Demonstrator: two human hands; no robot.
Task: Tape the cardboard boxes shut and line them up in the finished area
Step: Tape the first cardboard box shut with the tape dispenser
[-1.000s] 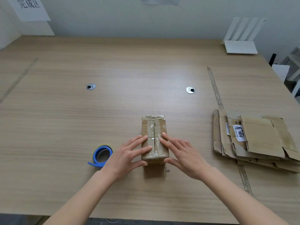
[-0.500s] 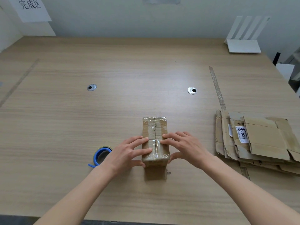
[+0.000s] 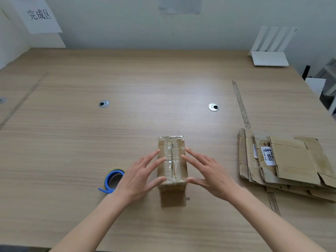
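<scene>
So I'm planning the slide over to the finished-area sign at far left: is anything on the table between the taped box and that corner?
Nothing visible blocks it. The box sits between both hands; the tape roll lies nearer than that path, and only a flush grommet lies along the way.

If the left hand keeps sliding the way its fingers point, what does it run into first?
The left hand points up and to the right, and its fingers already rest on the taped box. Past the box, the right hand probably comes next, though depth is unclear.
</scene>
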